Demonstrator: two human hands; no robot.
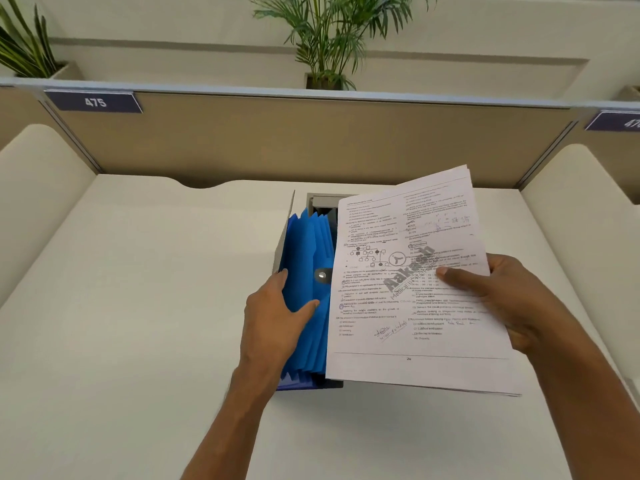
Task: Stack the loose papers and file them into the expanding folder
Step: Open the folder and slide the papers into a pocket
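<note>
A blue expanding folder (306,271) stands open on the white desk, its pleated pockets fanned and a metal snap showing on its flap. My left hand (277,313) grips the folder's left side, thumb pressed on the blue flap. My right hand (498,292) holds a stack of printed papers (401,299) by the right edge, thumb on top. The stack hovers tilted over the folder's right half and hides that part of it.
The white desk (138,306) is bounded at the back by a beige partition (311,140) with a label reading 475. Cream side dividers (34,188) rise left and right. Potted plants (325,39) stand behind the partition. A grey cable opening (323,202) sits behind the folder.
</note>
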